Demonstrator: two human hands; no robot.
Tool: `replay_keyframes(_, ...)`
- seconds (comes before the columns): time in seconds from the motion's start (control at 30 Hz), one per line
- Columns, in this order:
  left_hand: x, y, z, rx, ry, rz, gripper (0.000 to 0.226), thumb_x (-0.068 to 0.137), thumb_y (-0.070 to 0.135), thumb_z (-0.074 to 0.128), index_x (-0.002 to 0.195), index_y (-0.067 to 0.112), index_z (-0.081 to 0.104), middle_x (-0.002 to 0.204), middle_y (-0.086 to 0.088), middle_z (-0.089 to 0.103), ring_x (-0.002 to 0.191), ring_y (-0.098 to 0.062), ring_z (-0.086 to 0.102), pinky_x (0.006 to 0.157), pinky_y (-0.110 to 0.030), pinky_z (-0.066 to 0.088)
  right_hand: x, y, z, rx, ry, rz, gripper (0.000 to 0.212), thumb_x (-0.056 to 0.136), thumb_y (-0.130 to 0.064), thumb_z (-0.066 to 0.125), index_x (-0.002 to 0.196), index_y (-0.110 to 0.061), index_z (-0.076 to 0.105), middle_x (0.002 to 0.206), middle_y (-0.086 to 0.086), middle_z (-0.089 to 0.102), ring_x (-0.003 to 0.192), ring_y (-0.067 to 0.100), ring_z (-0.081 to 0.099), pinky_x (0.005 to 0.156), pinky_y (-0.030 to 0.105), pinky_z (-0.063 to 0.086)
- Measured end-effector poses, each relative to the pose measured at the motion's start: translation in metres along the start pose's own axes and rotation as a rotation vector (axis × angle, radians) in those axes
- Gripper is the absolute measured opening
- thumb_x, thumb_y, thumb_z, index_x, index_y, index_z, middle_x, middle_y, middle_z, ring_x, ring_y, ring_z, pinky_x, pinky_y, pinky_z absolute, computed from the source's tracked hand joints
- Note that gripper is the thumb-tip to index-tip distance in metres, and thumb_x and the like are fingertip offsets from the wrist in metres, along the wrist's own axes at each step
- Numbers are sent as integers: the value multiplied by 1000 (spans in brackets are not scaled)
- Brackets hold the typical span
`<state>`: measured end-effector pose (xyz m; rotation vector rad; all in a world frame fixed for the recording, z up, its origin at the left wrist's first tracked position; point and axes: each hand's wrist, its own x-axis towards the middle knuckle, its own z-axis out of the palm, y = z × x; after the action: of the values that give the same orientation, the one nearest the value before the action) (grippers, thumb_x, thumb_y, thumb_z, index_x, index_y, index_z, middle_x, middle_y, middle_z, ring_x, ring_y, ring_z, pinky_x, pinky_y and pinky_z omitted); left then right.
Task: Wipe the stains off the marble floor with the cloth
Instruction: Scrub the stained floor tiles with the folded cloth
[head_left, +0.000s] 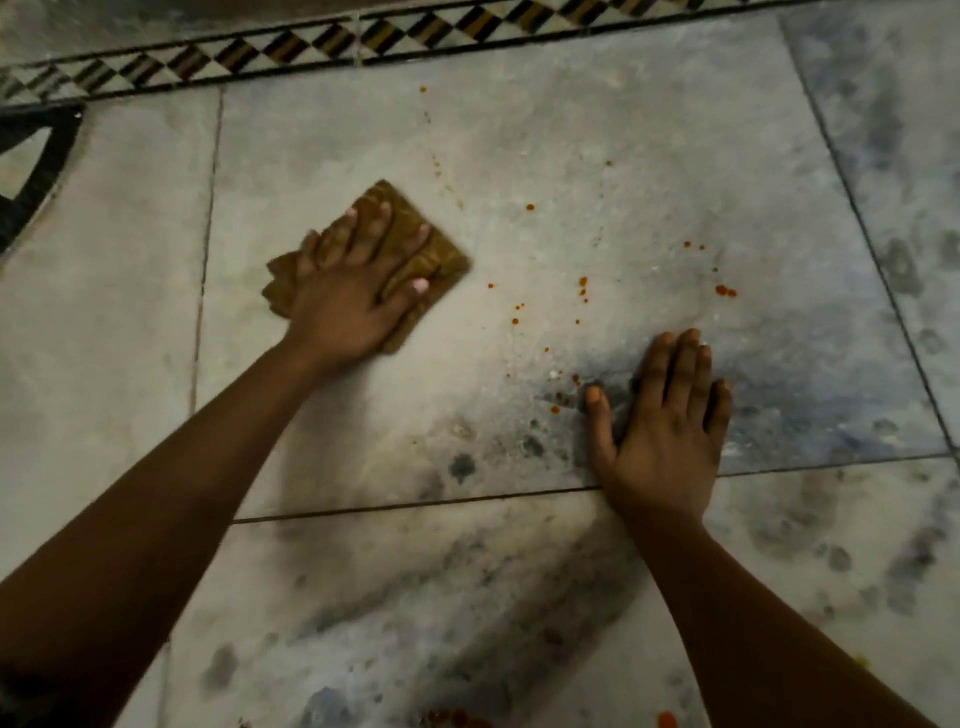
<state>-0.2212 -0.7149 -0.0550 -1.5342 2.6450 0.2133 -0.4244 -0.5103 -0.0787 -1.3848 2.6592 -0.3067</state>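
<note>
A folded brown cloth (435, 249) lies on the grey marble floor (597, 171), left of centre. My left hand (353, 291) presses flat on it with straight, spread fingers. My right hand (665, 421) rests palm down on the bare floor at the right, fingers straight, holding nothing. Small orange-red stains (583, 283) dot the tile between and beyond the two hands, with more drops (724, 291) farther right. One spot (530, 207) sits above them, to the right of the cloth.
A black, white and brown patterned border strip (311, 49) runs along the far edge. A dark inlay (31, 171) sits at the far left. Tile joints (415, 504) cross below my hands. More orange-red stains (667, 719) lie at the bottom edge.
</note>
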Motion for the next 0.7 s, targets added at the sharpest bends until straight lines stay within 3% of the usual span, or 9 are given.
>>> replay_keyframes(0.2, 85, 0, -17, -114, -19, -281, 58, 95, 56, 25, 148, 37, 9, 159, -3, -4, 145, -32, -4, 114, -56, -3, -1, 1, 1, -3, -3, 5, 81, 87, -59, 19, 149, -6, 14, 156, 17, 12, 144, 29, 10, 116, 42, 2)
replay_keyframes(0.3, 96, 32, -15, -112, -26, -194, 61, 94, 57, 24, 149, 34, 10, 159, -4, -3, 145, -32, -5, 114, -55, -5, -1, 1, 1, -7, -8, 7, 81, 87, -60, 18, 149, -7, 13, 156, 16, 12, 145, 28, 10, 116, 42, 2)
replay_keyframes(0.43, 32, 28, -5, -5, 18, 41, 65, 84, 60, 18, 146, 40, 16, 158, 2, 11, 145, -26, 6, 115, -49, 1, -2, 1, -1, -5, -14, 9, 82, 87, -60, 18, 149, -7, 13, 156, 15, 12, 145, 27, 9, 116, 41, 0)
replay_keyframes(0.53, 43, 3, -9, 27, 29, -22, 64, 87, 59, 18, 147, 37, 16, 158, 3, 12, 145, -25, 9, 115, -50, 4, -1, 0, -1, 3, -4, 13, 81, 88, -60, 19, 149, -7, 14, 156, 16, 13, 144, 27, 10, 116, 41, 2)
replay_keyframes(0.7, 145, 0, -28, -105, -46, -232, 63, 95, 57, 22, 150, 30, 5, 159, -4, -3, 145, -31, -3, 115, -54, -2, 0, 1, 0, -14, -5, 4, 81, 88, -59, 19, 149, -7, 14, 156, 15, 12, 145, 27, 10, 117, 42, 3)
